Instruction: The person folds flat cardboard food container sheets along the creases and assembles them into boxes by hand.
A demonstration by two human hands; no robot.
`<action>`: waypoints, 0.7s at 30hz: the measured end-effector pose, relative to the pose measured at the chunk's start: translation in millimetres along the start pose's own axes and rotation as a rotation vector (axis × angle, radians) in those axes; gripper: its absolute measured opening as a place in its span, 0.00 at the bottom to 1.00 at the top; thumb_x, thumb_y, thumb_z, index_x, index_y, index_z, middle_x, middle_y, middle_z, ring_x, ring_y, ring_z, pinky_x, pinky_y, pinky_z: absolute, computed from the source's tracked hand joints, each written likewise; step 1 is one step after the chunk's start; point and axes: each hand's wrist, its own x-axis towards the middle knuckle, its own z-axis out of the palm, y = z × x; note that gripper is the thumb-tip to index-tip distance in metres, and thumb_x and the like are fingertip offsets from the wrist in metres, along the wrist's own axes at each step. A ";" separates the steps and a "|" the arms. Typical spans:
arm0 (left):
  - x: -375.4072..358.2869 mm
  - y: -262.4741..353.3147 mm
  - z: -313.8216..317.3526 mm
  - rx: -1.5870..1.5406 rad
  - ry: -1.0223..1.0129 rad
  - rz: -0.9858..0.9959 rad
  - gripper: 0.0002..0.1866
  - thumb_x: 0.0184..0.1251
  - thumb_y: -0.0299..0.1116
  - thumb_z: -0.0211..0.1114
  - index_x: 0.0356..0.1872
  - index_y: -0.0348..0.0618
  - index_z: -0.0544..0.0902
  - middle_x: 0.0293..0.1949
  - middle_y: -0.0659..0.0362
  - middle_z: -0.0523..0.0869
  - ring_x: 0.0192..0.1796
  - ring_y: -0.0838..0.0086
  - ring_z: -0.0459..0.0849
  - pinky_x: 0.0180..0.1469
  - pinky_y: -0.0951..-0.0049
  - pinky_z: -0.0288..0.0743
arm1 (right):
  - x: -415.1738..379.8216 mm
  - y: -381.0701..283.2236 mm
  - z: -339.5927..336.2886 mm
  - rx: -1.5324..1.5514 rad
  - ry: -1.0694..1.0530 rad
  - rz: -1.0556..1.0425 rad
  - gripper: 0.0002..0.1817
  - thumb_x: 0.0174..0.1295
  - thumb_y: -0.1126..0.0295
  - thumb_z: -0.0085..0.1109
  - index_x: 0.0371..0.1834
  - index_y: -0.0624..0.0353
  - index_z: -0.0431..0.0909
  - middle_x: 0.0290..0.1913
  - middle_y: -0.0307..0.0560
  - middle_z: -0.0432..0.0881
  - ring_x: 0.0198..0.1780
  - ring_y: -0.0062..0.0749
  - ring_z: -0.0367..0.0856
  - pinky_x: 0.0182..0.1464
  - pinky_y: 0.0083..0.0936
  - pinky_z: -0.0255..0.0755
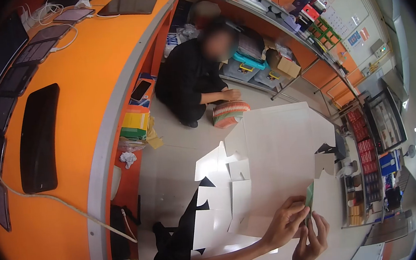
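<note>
A large unfolded cardboard box spreads out in front of me, white inside, with slots and cut flaps along its edges. My left hand pinches its near right edge, thumb and fingers closed at a narrow flap whose green outer side shows. Just below, my right hand has its fingers pressed around the same flap from the other side. Both hands are close together there. The lower white panels of the box lie over my dark-clothed leg.
An orange table on the left carries several tablets and phones, a black curved panel and a white cable. Ahead, a person in black crouches, a hand on a striped round object. Shelves stand at right.
</note>
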 end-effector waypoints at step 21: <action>-12.3 6.5 21.2 0.066 -0.205 0.025 0.18 0.79 0.37 0.54 0.56 0.32 0.80 0.56 0.52 0.70 0.57 0.65 0.78 0.55 0.66 0.83 | -22.4 22.0 -0.2 0.778 0.052 0.625 0.37 0.74 0.51 0.51 0.72 0.73 0.62 0.63 0.61 0.75 0.60 0.38 0.78 0.60 0.33 0.74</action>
